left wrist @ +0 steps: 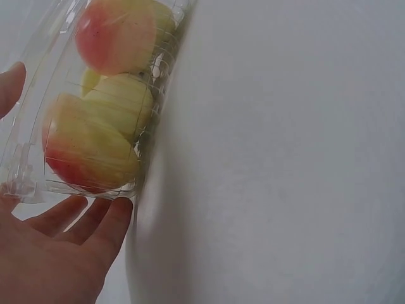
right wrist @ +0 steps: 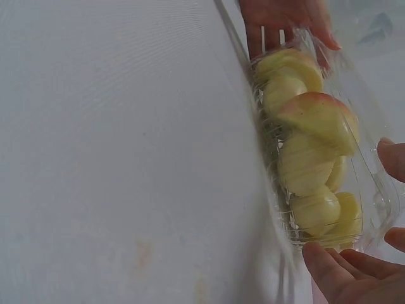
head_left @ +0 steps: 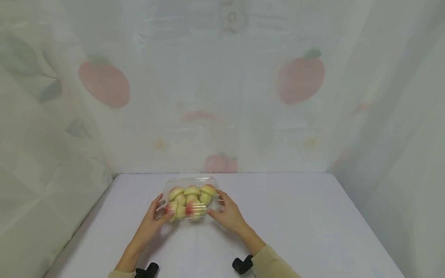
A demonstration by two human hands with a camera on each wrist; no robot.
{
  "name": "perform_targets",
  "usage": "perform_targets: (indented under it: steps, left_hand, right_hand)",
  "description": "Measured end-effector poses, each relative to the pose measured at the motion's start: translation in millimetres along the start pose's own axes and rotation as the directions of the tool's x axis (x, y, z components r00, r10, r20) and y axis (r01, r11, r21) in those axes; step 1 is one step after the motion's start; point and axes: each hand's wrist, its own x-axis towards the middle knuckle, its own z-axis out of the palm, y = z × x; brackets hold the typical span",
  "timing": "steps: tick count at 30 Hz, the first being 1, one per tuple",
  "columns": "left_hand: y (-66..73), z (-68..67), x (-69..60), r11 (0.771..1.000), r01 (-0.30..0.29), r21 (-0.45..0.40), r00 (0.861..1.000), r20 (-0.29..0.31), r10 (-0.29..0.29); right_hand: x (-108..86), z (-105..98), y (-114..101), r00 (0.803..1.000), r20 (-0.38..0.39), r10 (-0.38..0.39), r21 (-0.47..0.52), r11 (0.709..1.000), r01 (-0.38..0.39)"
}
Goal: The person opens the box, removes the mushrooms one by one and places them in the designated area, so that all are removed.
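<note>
A clear plastic box [head_left: 189,182] holds several yellow-green and red fruit pieces [head_left: 192,191], some mushroom-shaped. The left hand [head_left: 150,225] grips its left end, thumb at the near side. At the right end the right hand [head_left: 232,216] holds it the same way. In the left wrist view, fingers of the left hand [left wrist: 60,250] lie against the end of the box [left wrist: 28,171], with red-and-yellow fruit [left wrist: 88,145] inside. The right wrist view shows the right hand [right wrist: 361,275] at the near end of the box [right wrist: 373,190] and the left hand [right wrist: 285,19] at the far end.
The box is over a white table [head_left: 295,224]. Behind it hangs a pale curtain [head_left: 208,77] printed with fruit, and more curtain [head_left: 34,173] stands along the left side. Black wrist mounts [head_left: 242,265] show below the forearms.
</note>
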Motion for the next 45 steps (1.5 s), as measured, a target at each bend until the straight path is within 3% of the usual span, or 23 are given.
perform_targets:
  steps: [13,45]
  left_hand:
    - [-3.4,11.8,7.8,0.999,-0.050,0.005,0.999,-0.008,0.050]
    - [13.3,53.5,10.4,0.998,-0.063,0.003,0.998,0.019,0.063]
  right_hand:
    - [-6.6,-13,2,0.999,-0.002,0.033,0.012,0.999,-0.033]
    - [-29.0,-52,9,0.994,-0.039,0.105,-0.028,0.994,-0.106]
